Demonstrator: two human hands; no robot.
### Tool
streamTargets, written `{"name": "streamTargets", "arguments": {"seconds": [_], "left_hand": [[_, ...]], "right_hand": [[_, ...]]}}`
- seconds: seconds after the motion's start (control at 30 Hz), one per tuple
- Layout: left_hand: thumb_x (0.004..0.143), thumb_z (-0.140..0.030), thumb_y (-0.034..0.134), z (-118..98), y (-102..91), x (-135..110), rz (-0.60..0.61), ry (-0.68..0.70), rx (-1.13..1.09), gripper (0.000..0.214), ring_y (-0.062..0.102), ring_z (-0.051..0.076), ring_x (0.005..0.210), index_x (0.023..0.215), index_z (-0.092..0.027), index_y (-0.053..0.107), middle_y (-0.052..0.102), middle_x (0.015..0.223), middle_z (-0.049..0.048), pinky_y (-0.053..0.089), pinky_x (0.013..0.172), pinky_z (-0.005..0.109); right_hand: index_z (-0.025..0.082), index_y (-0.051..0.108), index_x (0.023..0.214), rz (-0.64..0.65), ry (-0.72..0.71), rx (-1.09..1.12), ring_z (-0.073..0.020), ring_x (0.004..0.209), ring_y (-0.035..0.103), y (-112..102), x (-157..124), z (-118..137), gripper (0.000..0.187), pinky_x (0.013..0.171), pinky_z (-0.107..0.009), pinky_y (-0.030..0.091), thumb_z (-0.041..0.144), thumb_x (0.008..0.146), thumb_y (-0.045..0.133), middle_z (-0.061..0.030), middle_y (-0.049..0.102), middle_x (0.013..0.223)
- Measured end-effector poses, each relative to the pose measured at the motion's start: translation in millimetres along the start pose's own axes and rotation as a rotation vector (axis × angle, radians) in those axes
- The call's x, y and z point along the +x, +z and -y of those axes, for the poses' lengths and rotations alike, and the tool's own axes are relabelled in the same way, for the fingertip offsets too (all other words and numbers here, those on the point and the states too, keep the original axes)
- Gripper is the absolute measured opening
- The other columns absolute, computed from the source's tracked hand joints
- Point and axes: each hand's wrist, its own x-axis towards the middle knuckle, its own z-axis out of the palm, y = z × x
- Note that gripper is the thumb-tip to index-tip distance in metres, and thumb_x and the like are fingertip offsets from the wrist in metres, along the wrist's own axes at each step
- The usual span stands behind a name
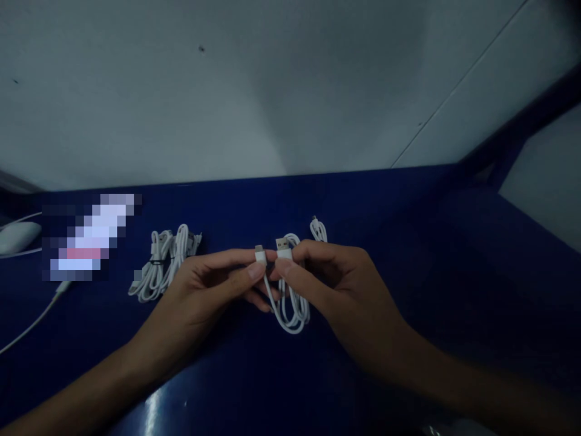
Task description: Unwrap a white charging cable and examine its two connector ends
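Observation:
Over a dark blue table (363, 200), both hands hold one coiled white USB cable (293, 309). My left hand (209, 284) pinches the cable's small plug between thumb and fingers. My right hand (327, 272) pinches the larger USB plug right beside it. The cable's loops hang below the fingers and reach behind the right hand. Left of my left hand, a bundle of tied white cables (161, 263) lies on the table.
A white mouse-like object (18, 236) sits at the far left edge with a thin white wire (31, 321) running toward me. A blurred patch lies beside it. A pale wall rises behind the table.

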Motion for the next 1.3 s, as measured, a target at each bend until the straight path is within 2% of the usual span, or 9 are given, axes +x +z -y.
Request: {"name": "streamTargets", "arguments": {"seconds": [0.13,0.5,0.7,1.0,1.3], "left_hand": [[0.104,-0.035,0.081,-0.3,0.3,-0.2,0.0,-0.005,0.002,0.021,0.079,0.015,0.082,0.122,-0.027,0.09,0.084,0.086,0.0046,0.066,0.082,0.022],[0.104,-0.033,0.082,1.2,-0.3,-0.7,0.002,0.012,-0.007,0.021,0.079,0.014,0.083,0.122,-0.027,0.09,0.085,0.095,0.005,0.066,0.083,0.021],[0.104,-0.033,0.081,1.4,-1.0,-1.5,0.008,0.004,-0.025,0.021,0.079,0.015,0.083,0.122,-0.027,0.09,0.085,0.093,0.0052,0.066,0.082,0.022],[0.105,-0.031,0.08,1.3,-0.7,-2.7,0.024,0.01,-0.03,0.02,0.079,0.014,0.083,0.122,-0.027,0.09,0.085,0.093,0.0043,0.066,0.082,0.02],[0.103,-0.032,0.083,1.4,-1.5,-0.4,0.0,-0.019,-0.024,0.021,0.081,0.016,0.086,0.122,-0.027,0.09,0.088,0.103,0.0071,0.067,0.082,0.021]], "right_hand": [[0.021,0.078,0.08,0.022,0.0,0.0,-0.0086,0.062,0.058,-0.3,-0.3,-1.5,0.035,0.056,-0.021,0.045,0.038,0.11,0.071,0.0039,0.07,0.071],[0.021,0.078,0.079,0.018,0.013,0.034,-0.0105,0.065,0.062,1.5,0.0,-2.2,0.031,0.06,-0.023,0.049,0.032,0.108,0.073,0.0027,0.071,0.073],[0.022,0.08,0.083,0.027,0.016,0.029,-0.0119,0.068,0.065,1.1,0.1,-2.4,0.029,0.062,-0.025,0.051,0.032,0.109,0.071,0.0013,0.075,0.077],[0.021,0.077,0.079,0.029,0.02,0.033,-0.0109,0.066,0.062,1.4,1.2,-1.7,0.031,0.061,-0.024,0.049,0.029,0.108,0.071,0.0031,0.071,0.073],[0.021,0.076,0.079,0.035,0.015,0.032,-0.0101,0.066,0.06,1.1,0.4,-2.3,0.031,0.061,-0.023,0.047,0.028,0.108,0.07,0.0041,0.069,0.072]]}}
